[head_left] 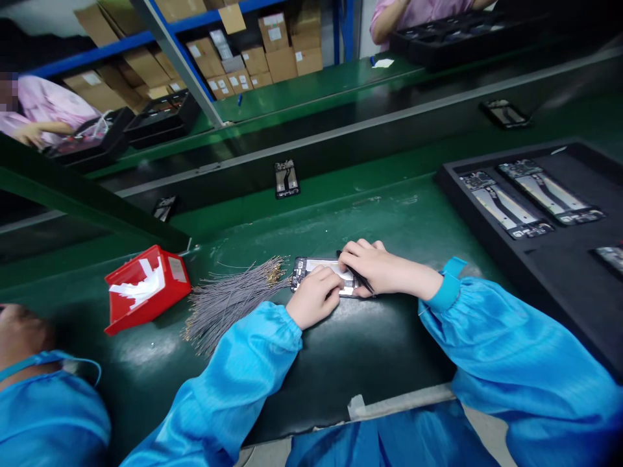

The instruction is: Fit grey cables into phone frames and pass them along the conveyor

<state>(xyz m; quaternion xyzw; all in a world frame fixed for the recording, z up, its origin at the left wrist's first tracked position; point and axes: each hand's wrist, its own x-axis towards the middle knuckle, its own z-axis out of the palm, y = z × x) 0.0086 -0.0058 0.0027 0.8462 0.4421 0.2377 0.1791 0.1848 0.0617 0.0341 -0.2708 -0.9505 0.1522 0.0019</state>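
Since the phone looks fragile, its edges suit holding; left hand curls over it, grip unclear; right hand grasps a dark tool.

I see a dark green counter. Toward its left side sits an open-fronted red plastic bin holding loose white strips. On the right, a black foam tray carries a pair of opened phone assemblies side by side; a third phone is cut off by my view's edge. Farther back I make out a lone phone frame lying flat. At my lower left is a neighbour's blue sleeve. In the background, two people in pink are behind black trays, and labelled cardboard boxes fill blue-edged shelves.
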